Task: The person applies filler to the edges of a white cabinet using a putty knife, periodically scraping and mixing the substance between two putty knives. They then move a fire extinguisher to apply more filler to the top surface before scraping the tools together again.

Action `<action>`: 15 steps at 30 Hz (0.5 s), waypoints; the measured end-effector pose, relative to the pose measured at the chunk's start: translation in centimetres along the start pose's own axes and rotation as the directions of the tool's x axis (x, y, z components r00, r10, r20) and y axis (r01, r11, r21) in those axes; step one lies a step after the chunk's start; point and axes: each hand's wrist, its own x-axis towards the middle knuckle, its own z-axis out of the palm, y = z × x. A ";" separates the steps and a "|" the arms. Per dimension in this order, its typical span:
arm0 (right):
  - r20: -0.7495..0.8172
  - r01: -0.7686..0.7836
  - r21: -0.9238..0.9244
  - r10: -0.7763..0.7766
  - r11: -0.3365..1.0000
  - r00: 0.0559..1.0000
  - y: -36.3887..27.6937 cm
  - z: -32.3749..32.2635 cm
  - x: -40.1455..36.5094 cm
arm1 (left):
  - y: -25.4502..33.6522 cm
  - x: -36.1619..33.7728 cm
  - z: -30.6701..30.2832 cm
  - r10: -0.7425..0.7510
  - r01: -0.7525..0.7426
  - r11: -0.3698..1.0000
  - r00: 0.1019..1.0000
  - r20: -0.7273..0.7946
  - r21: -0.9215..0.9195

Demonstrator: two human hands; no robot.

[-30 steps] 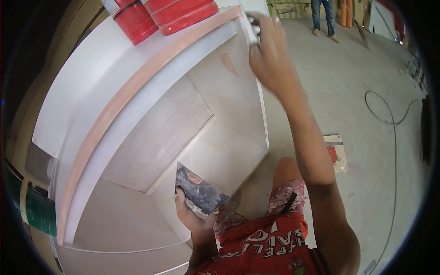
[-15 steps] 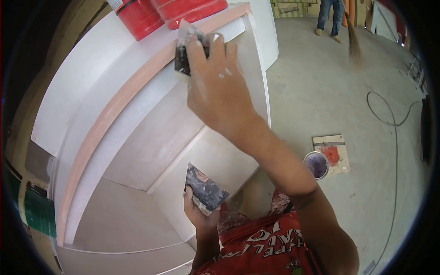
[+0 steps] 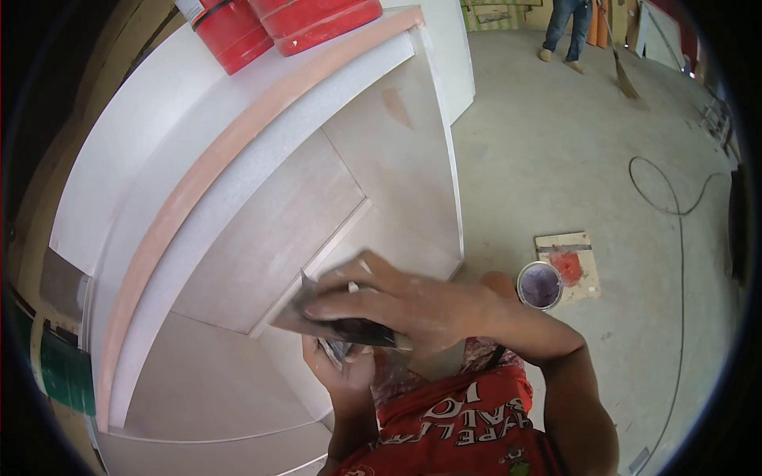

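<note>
My right hand (image 3: 397,297), smeared a little by motion, is closed on a flat putty scraper (image 3: 361,332) with a dark face. It is low in front of my body, directly over my left hand (image 3: 349,371). That hand grips a second putty scraper (image 3: 334,349), mostly covered by the right hand and its tool. Both hands are in front of a curved white cabinet (image 3: 262,289). A pinkish filler band (image 3: 194,184) runs along its curved upper edge. White smudges mark my right fingers.
Red containers (image 3: 317,24) stand on the cabinet top. On the floor at right, a can of purplish paste (image 3: 540,285) sits beside a board with a red patch (image 3: 589,278). A cable (image 3: 681,317) trails further right. At the back, a person (image 3: 565,36) holds a broom (image 3: 625,83).
My right hand has come down from the pink band at the cabinet's upper end to my left hand, scraper still in it. The left scraper, fully visible before, is now mostly covered.
</note>
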 end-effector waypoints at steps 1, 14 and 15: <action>0.007 -0.093 0.042 0.093 0.995 0.996 0.4 1.4 -1.6 | 0.3 0.3 -0.2 -0.002 0.002 1.000 1.000 -0.001 0.000; -0.602 -0.432 -0.703 -0.150 0.565 0.784 9.6 -14.8 6.1 | -1.4 -0.8 1.6 0.081 -0.107 0.957 0.991 0.107 0.271; -0.615 -0.466 -0.711 -0.145 0.527 0.775 10.2 -14.2 7.1 | -1.3 -0.8 1.5 0.040 -0.055 0.974 0.997 0.071 0.220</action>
